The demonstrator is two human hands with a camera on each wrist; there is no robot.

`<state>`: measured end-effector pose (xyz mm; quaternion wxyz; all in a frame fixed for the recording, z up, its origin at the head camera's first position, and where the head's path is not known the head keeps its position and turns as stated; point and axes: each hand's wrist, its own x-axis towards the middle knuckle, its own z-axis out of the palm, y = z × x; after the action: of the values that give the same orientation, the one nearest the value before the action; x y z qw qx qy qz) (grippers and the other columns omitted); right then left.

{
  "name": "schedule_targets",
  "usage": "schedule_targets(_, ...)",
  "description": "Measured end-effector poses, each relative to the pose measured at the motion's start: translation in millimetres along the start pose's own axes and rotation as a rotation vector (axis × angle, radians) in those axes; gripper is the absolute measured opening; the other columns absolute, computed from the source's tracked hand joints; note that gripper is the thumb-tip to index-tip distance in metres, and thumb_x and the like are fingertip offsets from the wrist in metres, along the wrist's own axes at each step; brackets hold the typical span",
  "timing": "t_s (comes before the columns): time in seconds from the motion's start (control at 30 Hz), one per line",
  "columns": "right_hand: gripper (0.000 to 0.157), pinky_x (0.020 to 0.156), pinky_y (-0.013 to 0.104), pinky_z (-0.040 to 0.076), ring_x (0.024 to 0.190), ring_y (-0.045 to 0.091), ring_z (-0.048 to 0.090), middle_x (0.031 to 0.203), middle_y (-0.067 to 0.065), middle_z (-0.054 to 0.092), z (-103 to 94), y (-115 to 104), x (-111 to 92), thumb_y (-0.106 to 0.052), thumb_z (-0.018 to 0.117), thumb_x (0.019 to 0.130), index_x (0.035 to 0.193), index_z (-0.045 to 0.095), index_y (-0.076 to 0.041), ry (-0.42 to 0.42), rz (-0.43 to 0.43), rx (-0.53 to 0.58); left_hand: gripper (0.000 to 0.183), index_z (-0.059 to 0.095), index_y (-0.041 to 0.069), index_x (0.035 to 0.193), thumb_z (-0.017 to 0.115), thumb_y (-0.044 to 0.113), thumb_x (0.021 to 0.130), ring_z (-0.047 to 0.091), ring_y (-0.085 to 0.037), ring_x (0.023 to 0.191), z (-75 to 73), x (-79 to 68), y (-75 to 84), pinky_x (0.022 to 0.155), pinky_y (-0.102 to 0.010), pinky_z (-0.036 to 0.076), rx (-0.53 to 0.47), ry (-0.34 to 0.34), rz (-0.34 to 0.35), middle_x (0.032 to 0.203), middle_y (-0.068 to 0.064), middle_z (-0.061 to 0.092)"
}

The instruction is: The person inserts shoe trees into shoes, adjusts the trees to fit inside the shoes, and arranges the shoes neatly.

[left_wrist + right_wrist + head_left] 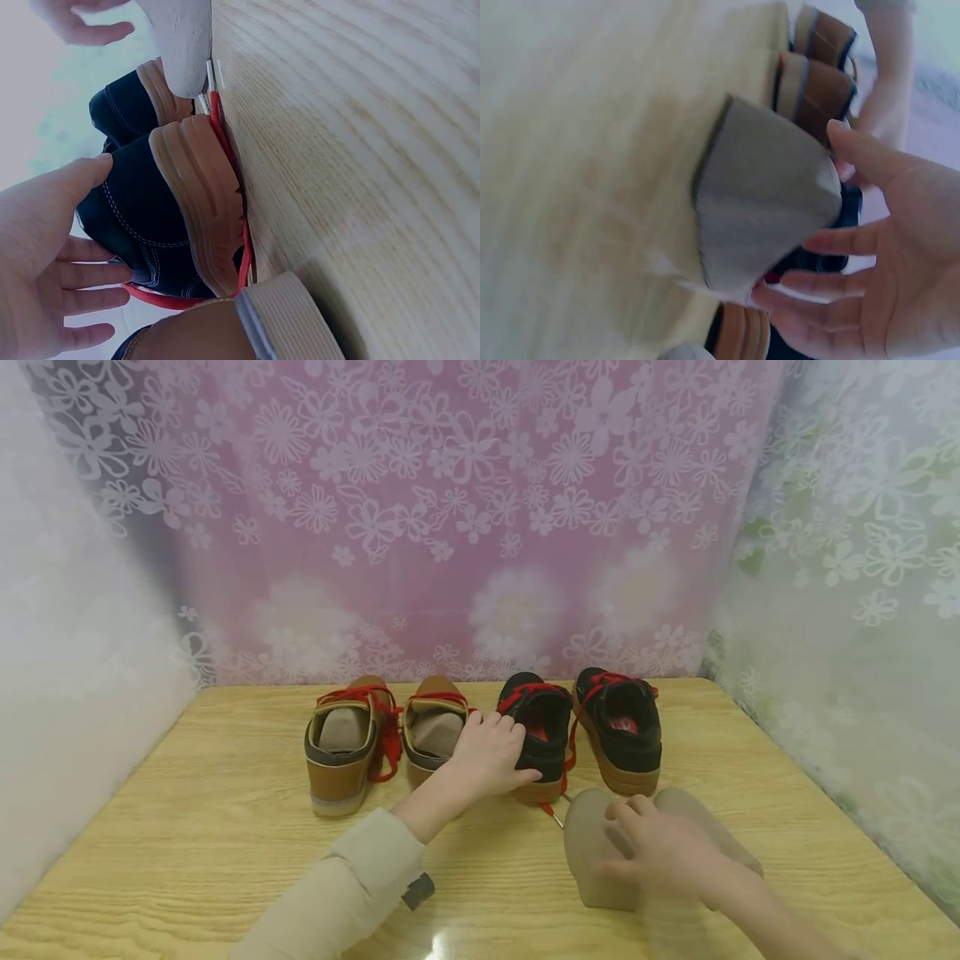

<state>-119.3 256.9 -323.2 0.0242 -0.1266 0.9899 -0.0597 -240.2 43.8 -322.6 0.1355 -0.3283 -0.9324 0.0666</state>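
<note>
My left hand (487, 750) is at the left black shoe (551, 766), which has red laces and a tan sole. In the left wrist view its thumb lies at the heel edge, and the fingers (94, 275) stretch out straight along the collar. My right hand (667, 852) is over two taupe shoe inserts, fingers spread and slightly bent. The left insert (588, 852) stands beneath the fingertips; the right insert (690, 810) is partly hidden behind the hand. In the right wrist view, thumb and fingers stand loosely around one insert (761, 195).
Another black shoe (633, 752) stands at the right of the row. Two brown shoes with red laces, a left one (337, 781) and a right one (420, 768), hold taupe inserts. A red lace end (551, 812) trails on the wooden table (150, 860). Flowered curtains (450, 527) enclose it.
</note>
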Motion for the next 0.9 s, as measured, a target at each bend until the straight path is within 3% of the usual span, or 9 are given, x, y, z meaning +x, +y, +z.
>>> schedule_targets(0.2,0.072,0.047,0.033,0.039,0.056,0.016,0.045,0.101,0.007,0.047,14.3,-14,-9,-0.06,0.075,0.06,0.109,0.055,-0.011,0.018,0.083,0.044,0.058,0.06,0.014,0.1,0.051,0.068,0.08,0.052,-0.02,0.091,0.3,0.4,-1.0,0.081,-0.038,0.037,-0.003,0.003,0.002,0.096,0.0,0.058)
schedule_targets(0.7,0.07,0.043,0.035,0.039,0.052,0.019,0.045,0.101,0.009,0.043,34.8,-21,-18,-0.05,0.082,0.059,0.107,0.049,-0.011,0.135,0.103,0.004,0.057,0.06,0.014,0.1,0.052,0.067,0.08,0.052,-0.02,0.091,0.0,0.1,-1.1,0.08,-0.037,0.038,0.006,0.003,0.009,0.094,0.0,0.057)
schedule_targets(0.9,0.074,0.042,0.036,0.04,0.049,0.022,0.047,0.103,0.011,0.043,42.2,-22,-20,-0.048,0.083,0.058,0.108,0.046,-0.009,0.132,0.123,-0.008,0.057,0.06,0.014,0.1,0.052,0.067,0.08,0.053,-0.02,0.091,-0.3,0.4,-1.6,0.081,-0.038,0.038,0.005,0.0,0.015,0.094,0.0,0.057)
